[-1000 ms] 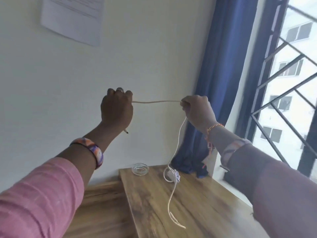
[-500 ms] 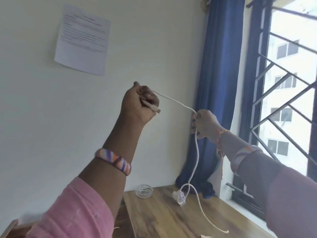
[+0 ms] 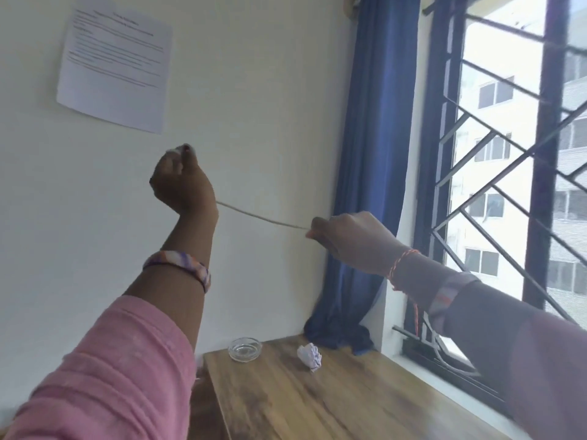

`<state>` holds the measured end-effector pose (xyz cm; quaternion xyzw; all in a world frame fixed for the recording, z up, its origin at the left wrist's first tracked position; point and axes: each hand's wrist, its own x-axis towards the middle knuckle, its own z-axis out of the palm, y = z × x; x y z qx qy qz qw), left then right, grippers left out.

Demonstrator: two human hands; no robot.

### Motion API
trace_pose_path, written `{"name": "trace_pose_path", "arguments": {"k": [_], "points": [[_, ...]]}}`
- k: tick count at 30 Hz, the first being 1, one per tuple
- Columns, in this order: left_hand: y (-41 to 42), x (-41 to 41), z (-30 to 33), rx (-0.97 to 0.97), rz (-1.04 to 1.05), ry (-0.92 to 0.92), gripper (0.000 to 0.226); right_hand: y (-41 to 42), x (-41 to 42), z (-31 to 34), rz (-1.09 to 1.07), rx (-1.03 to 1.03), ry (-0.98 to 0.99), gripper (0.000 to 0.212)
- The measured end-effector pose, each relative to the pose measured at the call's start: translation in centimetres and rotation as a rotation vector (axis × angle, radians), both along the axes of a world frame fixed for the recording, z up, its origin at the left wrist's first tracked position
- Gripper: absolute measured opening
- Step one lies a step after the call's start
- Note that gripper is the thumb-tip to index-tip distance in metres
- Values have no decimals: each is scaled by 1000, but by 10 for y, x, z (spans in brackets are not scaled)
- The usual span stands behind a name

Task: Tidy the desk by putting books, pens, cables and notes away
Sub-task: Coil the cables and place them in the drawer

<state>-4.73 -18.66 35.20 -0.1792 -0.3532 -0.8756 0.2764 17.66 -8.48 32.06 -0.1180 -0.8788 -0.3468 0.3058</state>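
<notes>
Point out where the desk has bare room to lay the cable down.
Free: the near and middle wood of the desk, below the glass dish and crumpled paper, out to the window edge. Crowded: the back strip, with dish, paper and curtain.

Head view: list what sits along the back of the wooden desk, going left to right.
glass dish → crumpled paper ball → bottom of the blue curtain, bunched on the desk's far corner by the window.

Pink sleeve (image 3: pixel 104 369), blue curtain (image 3: pixel 378 128), cream cable (image 3: pixel 260 217), wood-grain brown desk (image 3: pixel 349 404)
</notes>
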Motion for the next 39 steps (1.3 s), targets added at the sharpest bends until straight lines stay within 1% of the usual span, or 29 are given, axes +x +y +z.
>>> {"name": "trace_pose_path", "arguments": {"k": [1, 2, 3, 4, 5, 6, 7, 8, 10, 12, 14, 17, 19, 20, 21, 22, 24, 25, 26, 27, 28, 29, 30, 31, 32, 34, 35, 37, 39], "points": [[2, 2, -10, -271, 282, 208, 23, 0, 0, 0, 30, 37, 55, 30], [2, 3, -19, -520, 467, 453, 25, 1, 0, 3, 45, 50, 127, 31], [1, 4, -25, -743, 559, 652, 28, 2, 2, 8, 37, 38, 193, 33], [-4, 11, -29, -928, 587, 771, 30, 3, 4, 13, 13, -4, 250, 35], [-5, 17, -32, -1085, 540, 819, 30, 6, 7, 18, -4, -35, 310, 37], [-9, 28, -33, -1225, 400, 807, 30, 9, 10, 23, -23, -52, 363, 38], [-12, 42, -33, -1308, 152, 755, 31, 12, 14, 27, -46, -71, 400, 38], [-16, 59, -33, -1301, -152, 688, 35, 14, 17, 30, -65, -92, 428, 39], [-27, 88, -28, -1102, -734, 570, 44, 18, 21, 29, -105, -129, 443, 41], [-36, 105, -17, -816, -1191, 506, 51, 21, 21, 24, -103, -179, 454, 42], [-38, 117, -5, -464, -1461, 471, 45, 14, 19, 19, -77, -219, 449, 37], [-35, 120, 19, 186, -1600, 309, 33, 1, 13, 8, -36, -245, 364, 29], [-34, 107, 34, 504, -1489, 173, 35, -3, 14, -2, -23, -217, 272, 27], [-35, 99, 40, 583, -1379, 117, 35, -4, 17, -6, -35, -192, 227, 26], [-33, 90, 44, 592, -1228, 81, 33, -4, 20, -9, -54, -158, 191, 25], [-30, 81, 43, 530, -1041, 72, 31, -4, 24, -12, -69, -122, 168, 28], [-23, 64, 30, 241, -531, 169, 27, -5, 30, -11, -66, -54, 156, 34], [-19, 55, 20, 33, -193, 300, 24, -7, 33, -8, -60, -33, 160, 36], [-15, 48, 7, -230, 129, 473, 23, -7, 36, -4, -55, -27, 174, 37], [-13, 42, -6, -536, 369, 634, 26, -6, 38, 1, -51, -36, 200, 37], [-12, 39, -18, -826, 525, 729, 31, -5, 41, 6, -56, -47, 228, 36], [-11, 37, -26, -1031, 573, 780, 34, -3, 45, 11, -72, -48, 254, 37], [-13, 41, -33, -1166, 494, 784, 31, -2, 49, 16, -99, -37, 273, 38], [-16, 47, -37, -1276, 298, 763, 30, 0, 54, 20, -133, -24, 281, 39], [-19, 57, -39, -1357, 4, 714, 31, 2, 59, 23, -170, -16, 280, 41], [-30, 78, -40, -1366, -600, 583, 40, 7, 66, 28, -243, -27, 268, 43], [-38, 86, -39, -1297, -849, 545, 45, 10, 68, 29, -274, -48, 263, 44], [-51, 97, -34, -1011, -1249, 532, 49, 14, 70, 25, -307, -97, 277, 46], [-58, 104, -25, -659, -1504, 579, 37, 15, 68, 15, -301, -182, 306, 39]]}}
